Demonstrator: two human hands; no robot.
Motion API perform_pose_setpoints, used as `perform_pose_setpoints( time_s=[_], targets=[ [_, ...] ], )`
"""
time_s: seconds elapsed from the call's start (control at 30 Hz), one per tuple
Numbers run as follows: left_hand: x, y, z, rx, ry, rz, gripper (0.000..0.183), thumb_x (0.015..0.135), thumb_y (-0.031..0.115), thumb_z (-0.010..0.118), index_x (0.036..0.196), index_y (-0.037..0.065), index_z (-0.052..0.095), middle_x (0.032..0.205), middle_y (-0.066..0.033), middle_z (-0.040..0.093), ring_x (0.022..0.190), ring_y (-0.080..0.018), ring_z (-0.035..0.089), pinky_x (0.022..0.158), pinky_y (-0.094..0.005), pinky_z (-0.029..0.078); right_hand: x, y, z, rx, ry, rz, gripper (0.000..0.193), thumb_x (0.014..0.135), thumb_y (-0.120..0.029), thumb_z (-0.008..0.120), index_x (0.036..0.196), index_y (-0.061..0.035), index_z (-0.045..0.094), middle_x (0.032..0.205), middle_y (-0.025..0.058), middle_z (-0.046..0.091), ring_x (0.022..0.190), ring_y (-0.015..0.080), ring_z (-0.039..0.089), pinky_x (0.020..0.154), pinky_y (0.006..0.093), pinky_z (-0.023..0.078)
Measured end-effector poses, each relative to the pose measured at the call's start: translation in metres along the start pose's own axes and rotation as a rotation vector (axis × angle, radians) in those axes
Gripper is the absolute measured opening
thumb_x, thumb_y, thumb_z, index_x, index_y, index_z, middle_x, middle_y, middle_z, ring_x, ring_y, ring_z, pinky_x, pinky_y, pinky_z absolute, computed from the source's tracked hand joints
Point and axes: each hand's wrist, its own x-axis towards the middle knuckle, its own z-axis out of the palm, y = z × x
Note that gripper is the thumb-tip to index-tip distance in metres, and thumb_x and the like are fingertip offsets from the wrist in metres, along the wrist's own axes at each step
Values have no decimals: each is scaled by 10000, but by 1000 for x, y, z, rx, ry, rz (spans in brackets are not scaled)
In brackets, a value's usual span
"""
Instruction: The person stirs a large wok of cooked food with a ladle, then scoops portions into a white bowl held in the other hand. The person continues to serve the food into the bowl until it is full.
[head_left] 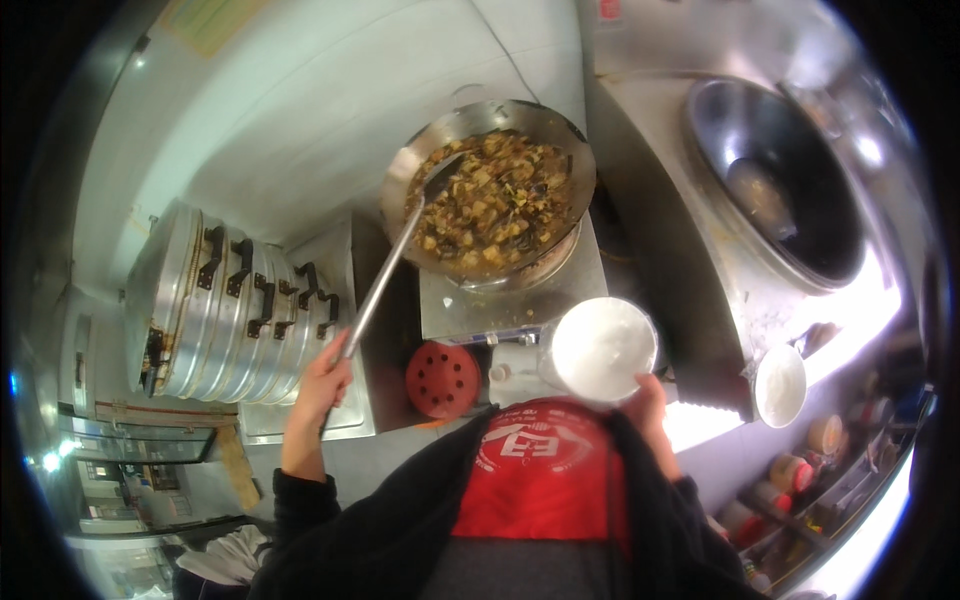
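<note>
Atop the metal stove (465,312) sits a wide wok (403,178) of chopped, brownish food (505,200). A long-handled spatula (385,268) slants over its left rim (head in the food); near the stove's front is a white bowl (603,348). The left hand (324,382) wraps the handle; the right hand (645,402) grips the bowl's edge.

White lettering (541,446) marks the red cloth apron (545,512), lower centre of the frame; the yellow rectangular sheet (208,22), upper left, and small red-and-white square sticker (609,10), upper right, are unreadable
</note>
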Motion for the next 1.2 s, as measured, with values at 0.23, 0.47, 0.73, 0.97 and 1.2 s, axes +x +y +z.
perform_pose_setpoints(
  time_s=[0.23,0.47,0.73,0.97,1.2],
  targets=[
    [-17,8,34,-297,-347,-137,543,997,140,472,1525,154,347,693,22,473,486,-52,379,445,-193,305,-1,-6,11,-70,-29,22,549,864,-200,541,1381,-41,441,1312,127,560,1198,305,547,1018,446,450],
    [-11,19,25,-28,-290,-103,514,986,161,492,1494,135,416,684,39,474,493,-42,400,439,-189,319,-4,-10,10,-73,-11,2,568,865,-204,532,1400,-46,428,1321,142,552,1207,314,541,1017,452,451],
    [2,23,46,-241,-334,-54,518,1003,151,489,1510,161,380,683,18,469,490,-63,406,437,-195,332,-9,-14,3,-68,23,-16,593,862,-206,528,1413,-21,411,1351,149,531,1239,325,515,1049,461,419],
    [20,21,103,-782,-643,-316,491,1045,166,434,1521,201,316,738,11,440,524,-74,357,440,-209,296,-6,-9,-5,-63,-7,-25,615,853,-201,524,1413,16,395,1359,177,512,1258,340,492,1069,476,395],
    [47,14,91,-957,-647,-429,111,1038,238,480,1144,258,503,772,19,452,558,-51,366,456,-186,289,-24,-13,9,-178,152,-111,615,840,-229,537,1385,29,414,1322,183,526,1228,351,504,1048,478,406]
  ],
)
